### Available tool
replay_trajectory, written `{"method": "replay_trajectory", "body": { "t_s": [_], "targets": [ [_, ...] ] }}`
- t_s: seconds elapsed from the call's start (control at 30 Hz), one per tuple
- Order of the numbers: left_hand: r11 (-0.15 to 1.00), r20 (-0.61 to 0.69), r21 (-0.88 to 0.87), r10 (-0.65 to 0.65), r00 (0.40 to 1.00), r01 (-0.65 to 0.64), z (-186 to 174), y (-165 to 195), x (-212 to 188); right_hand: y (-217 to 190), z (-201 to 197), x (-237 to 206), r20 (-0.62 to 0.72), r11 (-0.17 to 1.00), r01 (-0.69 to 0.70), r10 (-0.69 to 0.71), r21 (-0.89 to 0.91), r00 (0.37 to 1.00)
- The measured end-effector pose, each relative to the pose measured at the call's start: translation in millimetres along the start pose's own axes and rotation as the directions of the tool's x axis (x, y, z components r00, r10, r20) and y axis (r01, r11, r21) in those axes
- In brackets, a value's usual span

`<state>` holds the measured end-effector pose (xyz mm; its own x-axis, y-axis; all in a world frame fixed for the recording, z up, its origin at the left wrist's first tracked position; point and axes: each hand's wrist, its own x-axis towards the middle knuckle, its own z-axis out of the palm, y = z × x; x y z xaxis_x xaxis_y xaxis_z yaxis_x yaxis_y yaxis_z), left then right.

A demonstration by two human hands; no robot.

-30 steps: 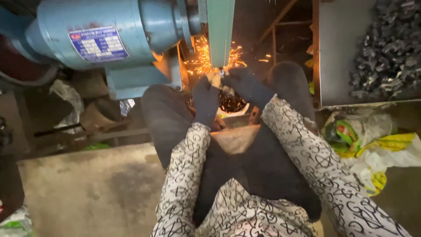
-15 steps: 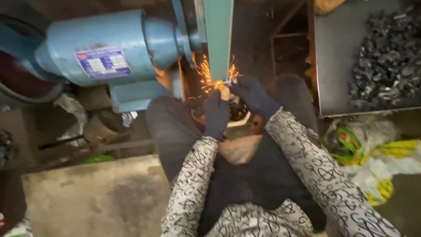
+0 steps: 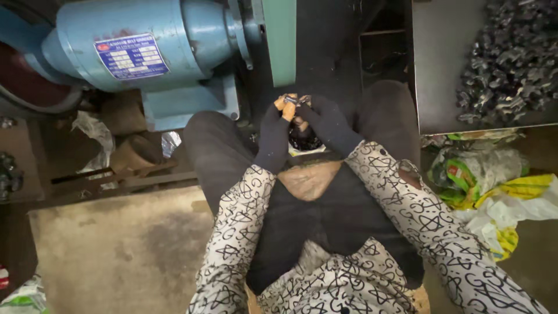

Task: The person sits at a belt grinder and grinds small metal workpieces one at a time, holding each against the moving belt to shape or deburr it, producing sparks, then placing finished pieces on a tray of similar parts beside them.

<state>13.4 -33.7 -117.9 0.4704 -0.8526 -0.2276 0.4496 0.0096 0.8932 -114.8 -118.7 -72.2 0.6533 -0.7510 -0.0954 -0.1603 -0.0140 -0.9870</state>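
Observation:
Both hands wear dark gloves with worn orange fingertips. My left hand (image 3: 273,131) and my right hand (image 3: 328,122) meet over my lap and pinch one small metal part (image 3: 296,101) between their fingertips. The part sits just below the green guard (image 3: 279,40) of a blue bench grinder (image 3: 145,52), clear of it. No sparks show. Under my hands, between my knees, is a dark round container (image 3: 303,139), mostly hidden.
A grey metal tray (image 3: 442,64) at the upper right holds a heap of several small dark metal parts (image 3: 511,58). Crumpled plastic bags (image 3: 494,186) lie at the right. A concrete slab (image 3: 116,250) and wooden scraps lie at the left, under the grinder.
The sparks have stopped. My hands have drawn the metal part down and away from the grinding belt, closer to my lap.

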Motion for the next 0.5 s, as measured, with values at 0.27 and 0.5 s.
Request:
{"method": "replay_trajectory", "body": {
  "t_s": [0.27,0.5],
  "targets": [
    [0.833,-0.178,0.552,0.170,0.969,-0.045,-4.7,-4.0,19.9,8.2,-17.6,50.0,0.097,0.947,0.049,-0.019,-0.318,0.995],
    [0.713,-0.102,0.681,0.317,0.943,-0.166,10.0,-17.4,26.7,21.5,-32.6,41.3,0.081,0.969,-0.240,0.243,-0.054,0.967]
  ]
}}
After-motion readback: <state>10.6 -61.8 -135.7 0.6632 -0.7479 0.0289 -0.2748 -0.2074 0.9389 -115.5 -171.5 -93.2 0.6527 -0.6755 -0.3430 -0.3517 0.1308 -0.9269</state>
